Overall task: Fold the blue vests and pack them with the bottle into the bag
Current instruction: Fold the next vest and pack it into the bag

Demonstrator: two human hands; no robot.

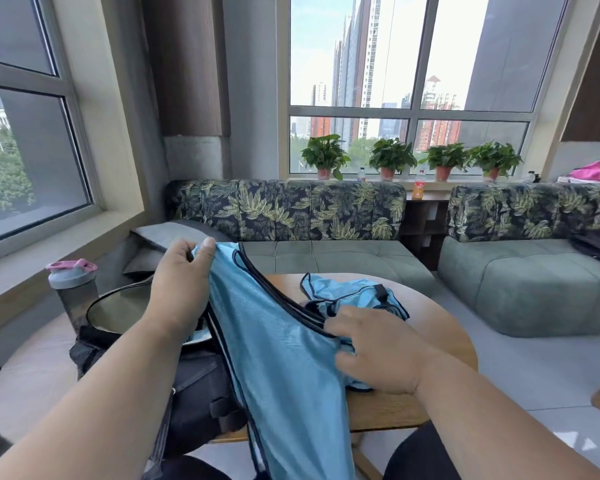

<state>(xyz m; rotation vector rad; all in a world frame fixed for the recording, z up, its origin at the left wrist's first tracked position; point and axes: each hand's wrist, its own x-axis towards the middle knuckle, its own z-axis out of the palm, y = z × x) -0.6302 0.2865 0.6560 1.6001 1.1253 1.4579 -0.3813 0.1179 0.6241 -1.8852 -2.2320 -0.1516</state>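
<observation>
Both forearms reach in from the near edge of the round wooden counter [437, 327]. Stretched between the hands is a light blue vest [284, 362] with dark trim, its lower part hanging off the near edge toward the person's lap. The left hand [182, 285] holds one end of it raised, thumb and fingers [207, 245] pinched together on the fabric. The right hand [378, 351] lies lower, over the vest's other end, fingers curled around a bunch of cloth just above the counter.

A second blue vest [354, 294] lies crumpled near the far edge of the counter, just beyond the right hand. The black bag [194, 386] sits on the left part of the counter, partly under the left forearm and the held vest, its mouth open upward. The bottle [73, 289], grey with a pink lid, stands upright at the counter's left edge, just beside the bag.

Behind the counter is a leaf-patterned sofa [291, 209], with potted plants [392, 155] on the windowsill.
</observation>
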